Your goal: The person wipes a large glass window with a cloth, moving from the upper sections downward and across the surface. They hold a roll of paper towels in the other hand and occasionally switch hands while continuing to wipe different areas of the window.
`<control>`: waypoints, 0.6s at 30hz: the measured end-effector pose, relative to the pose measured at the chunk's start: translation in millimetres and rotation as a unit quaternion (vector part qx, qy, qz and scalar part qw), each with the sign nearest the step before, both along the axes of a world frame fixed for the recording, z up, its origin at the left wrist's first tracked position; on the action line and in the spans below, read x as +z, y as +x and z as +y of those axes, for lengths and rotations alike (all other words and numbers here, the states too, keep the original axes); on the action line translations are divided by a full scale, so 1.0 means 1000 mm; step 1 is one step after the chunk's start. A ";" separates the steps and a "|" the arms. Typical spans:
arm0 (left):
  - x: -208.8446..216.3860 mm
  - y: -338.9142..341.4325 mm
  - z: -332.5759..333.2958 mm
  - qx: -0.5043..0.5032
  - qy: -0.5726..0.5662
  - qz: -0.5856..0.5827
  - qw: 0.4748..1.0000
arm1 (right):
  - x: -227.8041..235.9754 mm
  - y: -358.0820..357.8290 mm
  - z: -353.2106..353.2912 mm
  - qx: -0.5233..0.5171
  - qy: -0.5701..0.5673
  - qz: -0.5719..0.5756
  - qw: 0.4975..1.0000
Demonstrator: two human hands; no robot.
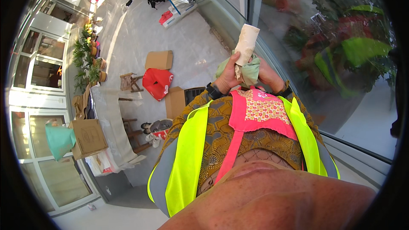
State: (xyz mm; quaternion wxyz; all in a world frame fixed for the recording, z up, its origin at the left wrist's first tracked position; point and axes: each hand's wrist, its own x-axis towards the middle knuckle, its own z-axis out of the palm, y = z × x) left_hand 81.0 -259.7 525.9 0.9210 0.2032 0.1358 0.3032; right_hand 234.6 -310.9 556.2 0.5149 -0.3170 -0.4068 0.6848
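In front of my chest, near the window, my left hand is closed round a bunched pale green cloth and the lower end of a cream-white roll. The roll looks like paper or a similar soft sheet, and its free end points up and away from me. From the other side my right hand closes on the same cloth; its fingertips are partly hidden behind the folds. Crumpled beige material hangs between the two hands.
A large glass pane with reflections rises close on my right. On the floor to the left are a red bag, cardboard boxes and a small wooden stool. A plastic-covered table bears a carton. Potted plants line the far-left wall.
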 end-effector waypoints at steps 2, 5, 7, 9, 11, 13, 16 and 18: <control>-0.005 -0.003 0.000 -0.001 0.013 -0.010 1.000 | -0.001 -0.002 0.002 -0.012 0.009 -0.052 0.999; -0.006 -0.004 0.000 0.008 0.032 -0.007 0.999 | 0.000 -0.002 0.003 -0.027 0.036 -0.122 0.992; -0.004 -0.004 0.000 0.008 0.041 -0.019 0.999 | 0.002 -0.002 0.003 -0.032 0.046 -0.154 0.986; -0.001 -0.005 -0.002 0.019 0.047 0.007 0.999 | 0.005 -0.002 0.001 -0.035 0.047 -0.173 0.983; 0.002 -0.007 -0.004 0.026 0.051 0.048 0.997 | 0.008 -0.002 -0.003 -0.042 0.034 -0.181 0.982; 0.006 -0.012 -0.003 0.041 0.035 0.089 0.995 | 0.010 -0.001 -0.004 -0.051 -0.004 -0.175 0.983; 0.008 -0.027 0.006 0.022 0.046 0.116 0.992 | 0.005 0.007 -0.003 -0.054 0.003 -0.147 0.988; 0.010 -0.038 0.014 0.042 0.047 0.053 0.997 | -0.005 0.017 -0.002 -0.082 -0.012 -0.152 0.985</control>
